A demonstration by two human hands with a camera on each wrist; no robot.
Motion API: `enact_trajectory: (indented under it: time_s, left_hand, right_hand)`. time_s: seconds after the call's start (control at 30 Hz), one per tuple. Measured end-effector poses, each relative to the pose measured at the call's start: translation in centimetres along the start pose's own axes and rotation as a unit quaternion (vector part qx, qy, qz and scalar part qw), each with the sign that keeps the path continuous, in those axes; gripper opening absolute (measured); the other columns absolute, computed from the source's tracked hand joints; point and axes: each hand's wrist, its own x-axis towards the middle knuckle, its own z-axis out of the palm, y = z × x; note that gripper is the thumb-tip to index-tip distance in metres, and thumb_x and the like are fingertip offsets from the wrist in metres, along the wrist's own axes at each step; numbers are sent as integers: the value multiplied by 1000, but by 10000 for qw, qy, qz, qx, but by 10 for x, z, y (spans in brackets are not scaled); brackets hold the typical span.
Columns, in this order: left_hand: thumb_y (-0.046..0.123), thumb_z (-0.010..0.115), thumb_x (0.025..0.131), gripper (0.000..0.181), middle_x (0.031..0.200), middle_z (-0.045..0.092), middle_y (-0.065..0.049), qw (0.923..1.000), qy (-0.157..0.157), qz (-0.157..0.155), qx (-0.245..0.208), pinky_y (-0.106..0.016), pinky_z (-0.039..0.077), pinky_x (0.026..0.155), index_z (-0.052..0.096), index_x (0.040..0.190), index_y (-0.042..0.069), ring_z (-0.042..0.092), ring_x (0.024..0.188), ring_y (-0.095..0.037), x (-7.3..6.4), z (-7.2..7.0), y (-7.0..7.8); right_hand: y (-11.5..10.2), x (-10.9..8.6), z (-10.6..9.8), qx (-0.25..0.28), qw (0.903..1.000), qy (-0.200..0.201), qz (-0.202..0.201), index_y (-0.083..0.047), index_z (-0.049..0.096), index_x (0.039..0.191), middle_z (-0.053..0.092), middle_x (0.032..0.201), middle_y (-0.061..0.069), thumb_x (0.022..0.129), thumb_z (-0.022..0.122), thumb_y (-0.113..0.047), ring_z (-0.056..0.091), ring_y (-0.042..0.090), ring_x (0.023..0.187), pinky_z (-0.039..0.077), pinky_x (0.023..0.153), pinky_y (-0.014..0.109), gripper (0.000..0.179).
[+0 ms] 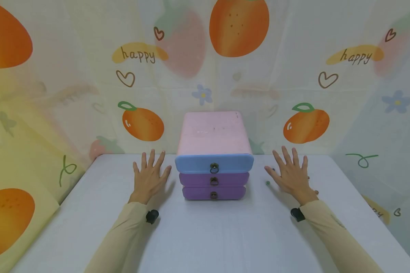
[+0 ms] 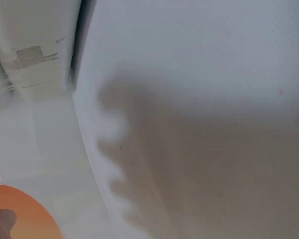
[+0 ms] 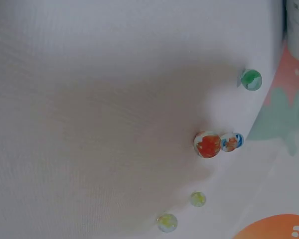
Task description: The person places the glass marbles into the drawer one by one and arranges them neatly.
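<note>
A small chest of drawers (image 1: 213, 132) stands mid-table, pink on top, with a blue upper drawer (image 1: 194, 163) above two purple drawers (image 1: 194, 193). Each drawer front carries a ring pull. To its left is my left hand (image 1: 149, 182), fingers spread and straight, holding nothing. My right hand (image 1: 292, 176) is spread the same way to the right of the chest, also holding nothing. Around and below it lie several glass marbles: a green one (image 3: 251, 79), a red-and-white one (image 3: 208, 145), a blue-and-orange one (image 3: 229, 142) and yellowish clear ones (image 3: 167, 222).
A white cloth covers the table (image 1: 212, 235). Behind it hangs a curtain (image 1: 205, 83) printed with oranges, strawberries, flowers and the word "happy"; it also runs along both sides. Both hands cast shadows on the tabletop.
</note>
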Motion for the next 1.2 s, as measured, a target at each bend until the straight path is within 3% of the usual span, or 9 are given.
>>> enact_trajectory:
  time_s: [0.4,1.2]
  left_hand:
    - [50,35,102,65,166,12,-18,9996,67,-46,-257,-75,2,117,23,159,22,5,152,-47,-5,-3,4]
    - [48,37,102,62,166,17,-17,9973,361,79,-627,-70,6,119,27,158,23,9,152,-48,-17,-9,14]
  right_hand:
    - [-4,-11,-2,42,9997,207,-128,-12,31,156,15,165,21,96,43,-60,4,49,151,-3,116,75,78]
    - [-23,-32,-19,312,9987,391,5,-10,30,155,16,164,23,96,46,-56,8,49,150,4,115,75,77]
